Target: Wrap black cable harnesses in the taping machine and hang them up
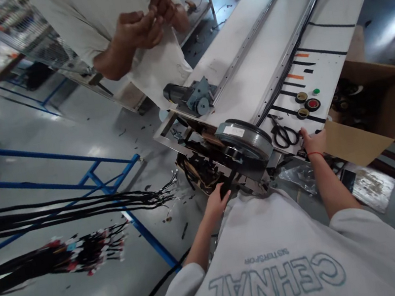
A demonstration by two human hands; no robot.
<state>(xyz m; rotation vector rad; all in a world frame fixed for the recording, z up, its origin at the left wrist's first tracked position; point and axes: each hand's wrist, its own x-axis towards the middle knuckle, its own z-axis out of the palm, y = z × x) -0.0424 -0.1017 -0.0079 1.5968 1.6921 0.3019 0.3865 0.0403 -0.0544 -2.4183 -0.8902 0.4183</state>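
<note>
two bare hands at the bench, one head view only. left hand (218, 201) in the lower middle of the frame, fingers curled round a black strip (228, 181) at the near end of the bench; tightness of the grip impossible to tell. black strip running up and to the right from the fingers, long axis slanting toward the large dark wheel (258, 133) in the middle of the frame. left hand nearer to both strip and wheel.

right hand (314, 143) right of centre, at the near edge of the white bench (341, 62), fingers partly bent; hidden on the underside, so no telling of anything held. black-handled scissors (279, 128) just to the left of the right hand, handle loops toward the lower right, blades toward the upper left; contact with the fingertips unclear.

for writing: "cehnal" in large outlined letters on the pale shirt (267, 237) at the bottom of the frame, upside down from this view, with a smaller line seemingly reading "sisterspor" just above. on the wheel, a white label (234, 130), lettering too small to read. no other legible brand or marking.
</note>
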